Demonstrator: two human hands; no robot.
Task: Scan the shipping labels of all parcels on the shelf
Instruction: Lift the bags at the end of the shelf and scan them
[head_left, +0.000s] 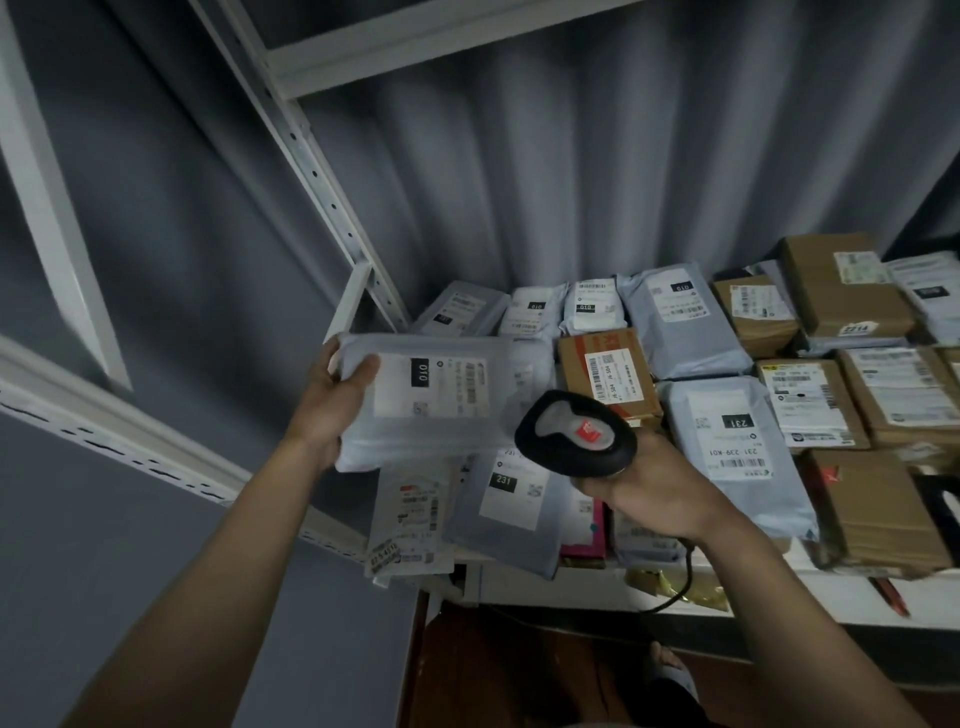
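Far left: white slotted shelf frame against a grey wall. Your left hand grips the left edge of a grey poly-mailer parcel, thumb on top near the corner, fingers underneath; parcel is lifted clear above the shelf, roughly flat, label side up. Its white shipping label faces you, black "010" tag on it, barcode too blurred to read. Below that parcel, more mailers lie at the front of the shelf, one hanging over the shelf edge, another marked "231" beside it. Your right hand is wrapped around the handle of a black handheld scanner, head pointing left toward the held parcel, close to its right end; touching or not, can't tell. Scanner cable drops below the wrist. Behind and right: rows of grey mailers and brown cardboard boxes packed tight on the shelf, labels up, one big mailer marked "231 239-K01" just right of the scanner.
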